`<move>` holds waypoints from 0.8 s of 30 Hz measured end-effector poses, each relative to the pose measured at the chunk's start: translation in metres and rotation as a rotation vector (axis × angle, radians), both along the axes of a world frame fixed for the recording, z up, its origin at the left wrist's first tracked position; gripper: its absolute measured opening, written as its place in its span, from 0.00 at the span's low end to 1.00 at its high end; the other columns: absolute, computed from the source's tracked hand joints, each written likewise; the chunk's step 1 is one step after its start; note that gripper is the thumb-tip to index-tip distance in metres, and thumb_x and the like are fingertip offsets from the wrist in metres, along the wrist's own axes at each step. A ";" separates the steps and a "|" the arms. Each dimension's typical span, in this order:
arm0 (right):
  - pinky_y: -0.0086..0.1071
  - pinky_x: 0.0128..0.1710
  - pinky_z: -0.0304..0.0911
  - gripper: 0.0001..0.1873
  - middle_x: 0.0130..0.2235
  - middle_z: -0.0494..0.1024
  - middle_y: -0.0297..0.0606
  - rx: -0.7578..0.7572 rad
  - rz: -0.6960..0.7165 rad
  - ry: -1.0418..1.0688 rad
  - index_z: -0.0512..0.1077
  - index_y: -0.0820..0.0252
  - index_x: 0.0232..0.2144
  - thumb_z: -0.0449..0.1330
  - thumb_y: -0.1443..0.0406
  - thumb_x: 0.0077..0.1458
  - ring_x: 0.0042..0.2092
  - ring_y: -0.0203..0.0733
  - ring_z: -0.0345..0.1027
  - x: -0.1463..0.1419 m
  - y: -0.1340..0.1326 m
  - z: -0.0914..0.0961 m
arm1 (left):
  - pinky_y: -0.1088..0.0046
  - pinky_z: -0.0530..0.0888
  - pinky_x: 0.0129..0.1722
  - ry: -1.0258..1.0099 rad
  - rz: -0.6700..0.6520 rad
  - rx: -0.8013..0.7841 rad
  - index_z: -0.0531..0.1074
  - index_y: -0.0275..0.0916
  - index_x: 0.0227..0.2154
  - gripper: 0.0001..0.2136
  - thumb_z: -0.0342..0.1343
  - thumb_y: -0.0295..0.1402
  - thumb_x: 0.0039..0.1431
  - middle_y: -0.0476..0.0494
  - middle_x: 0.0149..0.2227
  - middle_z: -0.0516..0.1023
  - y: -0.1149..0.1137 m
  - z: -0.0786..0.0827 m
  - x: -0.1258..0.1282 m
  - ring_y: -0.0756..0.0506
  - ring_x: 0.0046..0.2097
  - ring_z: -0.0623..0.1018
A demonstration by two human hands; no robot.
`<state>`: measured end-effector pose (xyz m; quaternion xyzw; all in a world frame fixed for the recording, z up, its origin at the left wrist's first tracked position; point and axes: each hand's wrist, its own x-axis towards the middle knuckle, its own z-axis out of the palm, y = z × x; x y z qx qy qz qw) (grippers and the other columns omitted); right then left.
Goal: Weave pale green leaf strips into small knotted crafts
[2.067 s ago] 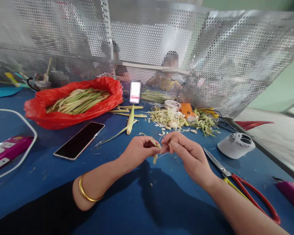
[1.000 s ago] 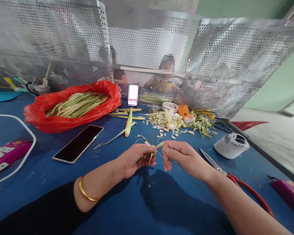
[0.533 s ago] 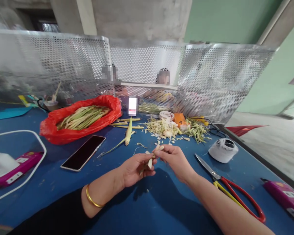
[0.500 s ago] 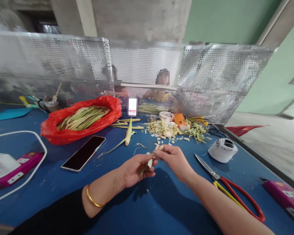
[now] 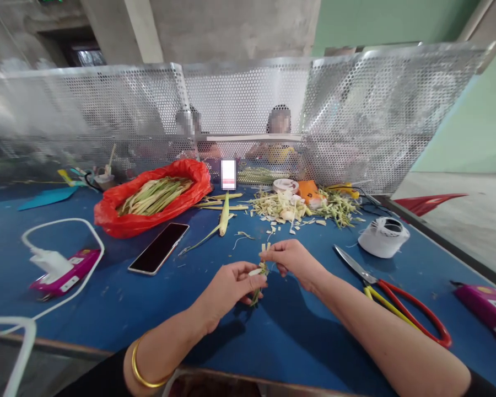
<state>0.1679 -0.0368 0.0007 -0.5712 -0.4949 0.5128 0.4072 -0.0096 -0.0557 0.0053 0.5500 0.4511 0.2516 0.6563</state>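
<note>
My left hand (image 5: 230,286) is closed on a short pale-green plant stalk (image 5: 258,280) just above the blue table (image 5: 107,286). My right hand (image 5: 291,258) pinches a thin strip at the stalk's upper end, fingertips almost touching the left hand's. A gold bangle (image 5: 138,374) circles my left wrist. Both hands sit near the table's front middle.
A red bag of green stalks (image 5: 152,197) lies at the back left, a black phone (image 5: 159,247) beside it. A pile of trimmings (image 5: 297,207), red-handled scissors (image 5: 392,295), a white round fan (image 5: 383,236), pink power strips (image 5: 62,271) and white cable surround the hands. A perforated metal screen (image 5: 248,105) with people behind it closes the back.
The view has tilted up and pulled back, showing the table's front edge. My hands stayed together on the stalk, and the right hand keeps pulling a strip from it.
</note>
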 end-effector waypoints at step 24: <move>0.26 0.20 0.45 0.12 0.14 0.61 0.26 0.078 0.058 -0.427 0.68 0.60 0.15 0.60 0.61 0.43 0.20 0.30 0.52 -0.023 0.010 -0.037 | 0.70 0.66 0.38 0.582 -0.679 1.605 0.76 0.42 0.35 0.08 0.51 0.29 0.62 0.47 0.34 0.77 0.045 -0.011 -0.034 0.47 0.38 0.72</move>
